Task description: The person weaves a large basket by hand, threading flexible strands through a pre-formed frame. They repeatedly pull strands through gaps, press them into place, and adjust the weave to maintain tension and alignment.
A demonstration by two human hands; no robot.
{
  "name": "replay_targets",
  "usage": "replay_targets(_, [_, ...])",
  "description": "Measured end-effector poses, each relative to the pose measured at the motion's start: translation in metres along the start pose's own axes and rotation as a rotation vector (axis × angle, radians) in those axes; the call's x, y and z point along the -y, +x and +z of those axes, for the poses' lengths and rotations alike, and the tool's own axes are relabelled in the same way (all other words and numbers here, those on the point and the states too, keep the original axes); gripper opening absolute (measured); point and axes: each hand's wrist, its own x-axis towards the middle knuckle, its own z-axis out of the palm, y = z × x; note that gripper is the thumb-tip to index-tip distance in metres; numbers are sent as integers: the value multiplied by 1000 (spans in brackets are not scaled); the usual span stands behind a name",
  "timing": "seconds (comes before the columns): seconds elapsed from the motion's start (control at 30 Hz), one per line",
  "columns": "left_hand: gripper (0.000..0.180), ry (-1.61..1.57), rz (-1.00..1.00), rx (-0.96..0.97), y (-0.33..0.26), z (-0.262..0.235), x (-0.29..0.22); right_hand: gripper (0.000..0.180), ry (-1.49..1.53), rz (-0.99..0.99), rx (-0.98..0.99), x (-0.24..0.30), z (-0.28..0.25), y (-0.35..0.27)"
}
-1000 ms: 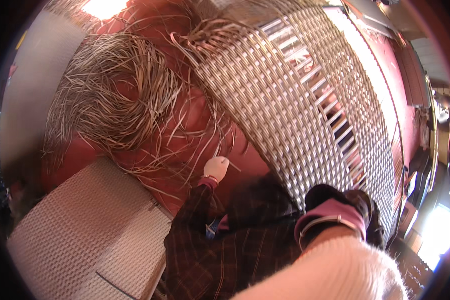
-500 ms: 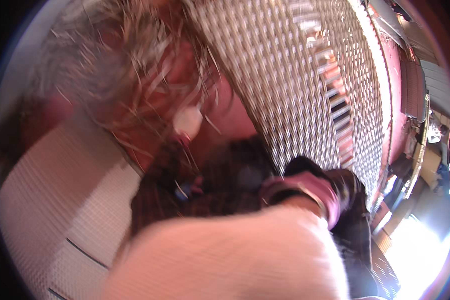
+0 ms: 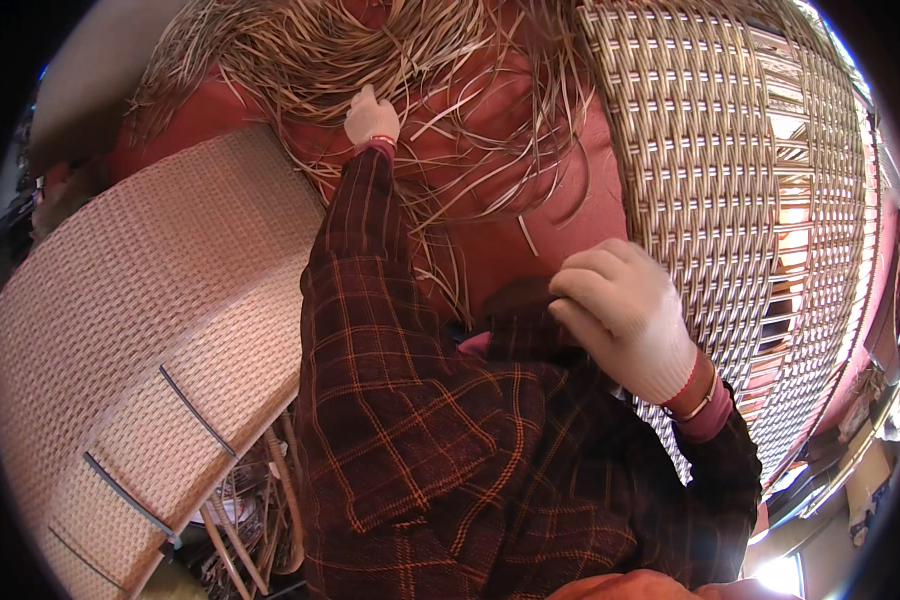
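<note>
My left hand (image 3: 372,118), in a white knit glove, reaches out to a heap of long, thin brown weaving strips (image 3: 340,60). One finger points forward and the others look bent down. Whatever they hold, if anything, does not show. Nearer to me my right hand (image 3: 625,315), also gloved, is raised with its fingers curled and the thumb close under them. No strip shows between its fingertips. Beside it on the right stands a large curved panel of brown open weave (image 3: 690,140), with a band of bare rods through it.
A tan, tightly woven curved piece (image 3: 160,270) with dark bars stands on the left. Red sheeting (image 3: 570,205) lies under the strips, some of them scattered loose. Thin sticks (image 3: 280,500) stand at the lower left. Bright light (image 3: 780,575) comes in at the lower right.
The view has steadied and swung round. My right arm, which filled the lower middle, has drawn back to the right. My left hand now lies farther out, at the strips.
</note>
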Motion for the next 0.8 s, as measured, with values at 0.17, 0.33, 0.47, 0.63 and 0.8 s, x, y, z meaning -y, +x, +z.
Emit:
replay_targets(0.17, [61,-11,-66,231,45,17,-18,21,7,-38,-55,-16,5,5])
replay_targets(0.33, [65,-2,-35,461,62,29,-24,20,-32,-66,-81,-20,10,7])
replay_targets(0.47, [41,143,0,521,70,11,-28,19,-35,-71,-60,-22,10,6])
replay_targets(0.63, [33,307,4,355,68,-6,-37,19,-41,-91,-95,-23,12,5])
replay_targets(0.8, [39,26,66,330,62,-2,-22,19,-73,-95,-119,-22,14,3])
